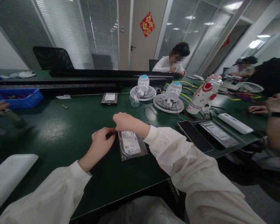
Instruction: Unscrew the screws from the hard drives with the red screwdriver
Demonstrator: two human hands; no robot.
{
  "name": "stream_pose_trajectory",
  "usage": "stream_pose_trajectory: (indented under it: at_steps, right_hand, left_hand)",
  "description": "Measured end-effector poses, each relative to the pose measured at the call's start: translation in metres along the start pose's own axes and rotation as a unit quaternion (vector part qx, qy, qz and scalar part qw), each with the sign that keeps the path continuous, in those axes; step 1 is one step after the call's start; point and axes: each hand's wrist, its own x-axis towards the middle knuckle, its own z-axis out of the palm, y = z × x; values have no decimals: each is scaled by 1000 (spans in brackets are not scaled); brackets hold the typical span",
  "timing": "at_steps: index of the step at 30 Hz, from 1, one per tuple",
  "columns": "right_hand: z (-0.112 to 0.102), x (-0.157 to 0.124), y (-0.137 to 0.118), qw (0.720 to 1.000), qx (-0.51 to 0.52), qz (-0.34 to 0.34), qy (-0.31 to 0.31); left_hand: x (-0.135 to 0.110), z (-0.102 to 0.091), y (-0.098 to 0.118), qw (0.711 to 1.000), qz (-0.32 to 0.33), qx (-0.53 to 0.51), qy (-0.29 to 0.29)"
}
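A hard drive (130, 144) with a white label lies flat on the green table in front of me, near its front edge. My right hand (127, 122) is closed in a fist over the drive's far end; whatever its fingers hold is hidden from view. Beside the drive's far left corner, my left hand (104, 139) has thumb and forefinger drawn together, their tips meeting the right hand. I cannot make out anything small between them. Farther back sits a second hard drive (109, 98), and a third hard drive (218, 133) lies to the right beside a black phone (194, 135).
Two white fans (169, 102) stand behind my hands, near a clear plastic cup (134, 100) and a white-and-red bottle (204, 95). White devices (235, 123) lie left and right. A blue bin (16, 99) is at far left. Co-workers' hands (0, 107) show at both sides.
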Motion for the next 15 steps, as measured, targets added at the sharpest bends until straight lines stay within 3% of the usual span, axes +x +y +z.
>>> stream_pose_trajectory:
  at_steps: [15]
  right_hand:
    - [-23, -5, -15, 996, -54, -13, -63]
  left_hand:
    - [1, -2, 3, 1000, -3, 7, -11]
